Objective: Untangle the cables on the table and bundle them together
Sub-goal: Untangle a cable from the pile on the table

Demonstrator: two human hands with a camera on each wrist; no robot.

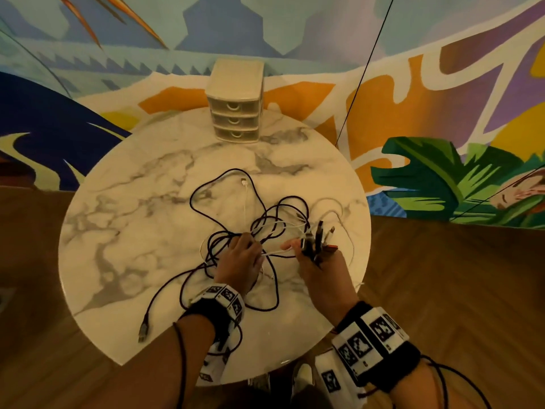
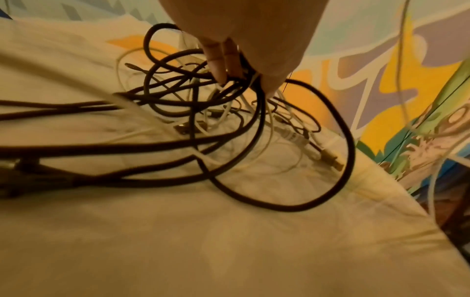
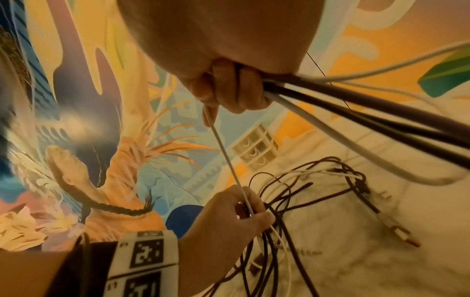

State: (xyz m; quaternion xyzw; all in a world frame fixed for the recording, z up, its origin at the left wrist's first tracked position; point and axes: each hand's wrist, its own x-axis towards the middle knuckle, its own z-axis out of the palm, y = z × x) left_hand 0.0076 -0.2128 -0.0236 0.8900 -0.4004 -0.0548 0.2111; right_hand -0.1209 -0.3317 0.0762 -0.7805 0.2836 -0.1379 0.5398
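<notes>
A tangle of black and white cables (image 1: 265, 219) lies on the round marble table (image 1: 132, 202), right of centre. My left hand (image 1: 244, 249) digs into the tangle, its fingers (image 2: 223, 60) curled round black strands and pinching a thin white cable (image 3: 229, 160). That white cable runs taut to my right hand (image 1: 306, 255), which grips a bunch of plug ends (image 1: 318, 240) pointing up, with black and white cords (image 3: 330, 96) trailing from the fist. One black cable trails to a loose USB plug (image 1: 143, 329) near the front left edge.
A small cream three-drawer unit (image 1: 236, 104) stands at the table's far edge. A white connector (image 1: 244, 182) lies at the tangle's far side. Wooden floor surrounds the table, and a painted mural wall rises behind it.
</notes>
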